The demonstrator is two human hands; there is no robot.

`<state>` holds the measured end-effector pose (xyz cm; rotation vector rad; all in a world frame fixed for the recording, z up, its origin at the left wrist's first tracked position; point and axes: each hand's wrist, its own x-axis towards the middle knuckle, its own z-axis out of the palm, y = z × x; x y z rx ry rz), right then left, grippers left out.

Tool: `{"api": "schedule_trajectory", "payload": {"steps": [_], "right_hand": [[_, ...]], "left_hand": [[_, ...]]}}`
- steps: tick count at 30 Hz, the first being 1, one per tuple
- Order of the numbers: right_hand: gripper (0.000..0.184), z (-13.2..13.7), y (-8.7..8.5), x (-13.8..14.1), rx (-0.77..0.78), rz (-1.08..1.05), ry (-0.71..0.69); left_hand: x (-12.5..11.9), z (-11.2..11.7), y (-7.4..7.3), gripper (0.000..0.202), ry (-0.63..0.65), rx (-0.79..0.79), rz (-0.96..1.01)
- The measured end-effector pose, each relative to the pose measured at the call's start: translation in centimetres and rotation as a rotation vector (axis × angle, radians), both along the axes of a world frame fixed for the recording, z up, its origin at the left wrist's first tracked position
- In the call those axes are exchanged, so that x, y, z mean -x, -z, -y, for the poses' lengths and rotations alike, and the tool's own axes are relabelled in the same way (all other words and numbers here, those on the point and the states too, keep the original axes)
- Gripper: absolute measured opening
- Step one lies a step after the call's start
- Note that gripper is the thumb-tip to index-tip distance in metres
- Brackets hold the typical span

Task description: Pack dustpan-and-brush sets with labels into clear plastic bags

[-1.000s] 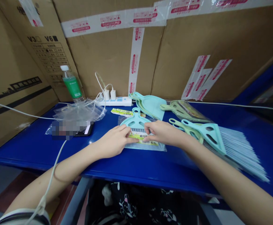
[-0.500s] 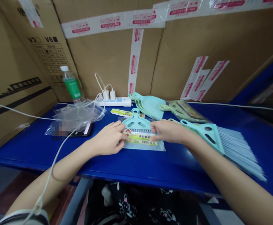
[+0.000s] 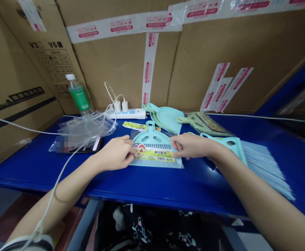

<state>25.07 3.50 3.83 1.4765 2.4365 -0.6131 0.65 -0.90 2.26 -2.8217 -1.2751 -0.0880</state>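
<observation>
A light-blue dustpan and brush set lies flat on the blue table in a clear plastic bag, its handle pointing away from me. Across the brush bristles sits a yellow-green and white paper label. My left hand has its fingers curled in a pinch at the left edge of the bag and label. At the opposite edge, my right hand pinches the bag beside the label's right end. Just right of that hand lie light-blue brushes, partly hidden by my forearm.
Behind the set are blue and green dustpans, a bagged green set, spare labels and a power strip. Clear bags cover part of a black phone-like object; a bottle stands behind. A white cable crosses my left forearm.
My left hand has slid slightly left, off more of the label, to the bag's edge. The right hand has shifted a little outward along its edge. The set stays in place.
</observation>
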Motion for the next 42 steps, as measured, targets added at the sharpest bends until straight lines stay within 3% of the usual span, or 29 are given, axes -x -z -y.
{"api": "schedule_trajectory", "payload": {"steps": [11,21,38,42], "right_hand": [[0.026,-0.1,0.2,-0.3,-0.022,0.020,-0.034],[0.023,-0.1,0.2,-0.3,-0.043,0.019,-0.077],[0.012,0.3,-0.5,-0.7,-0.037,0.002,-0.145],[0.022,0.5,-0.4,-0.4,-0.105,0.007,-0.134]], "left_hand": [[-0.2,0.1,-0.1,0.022,-0.048,-0.021,-0.048],[-0.2,-0.2,1.1,0.019,-0.099,-0.064,-0.010],[-0.6,-0.1,0.6,0.008,-0.192,0.000,-0.134],[-0.7,0.0,0.6,0.009,-0.194,0.000,-0.146]]}}
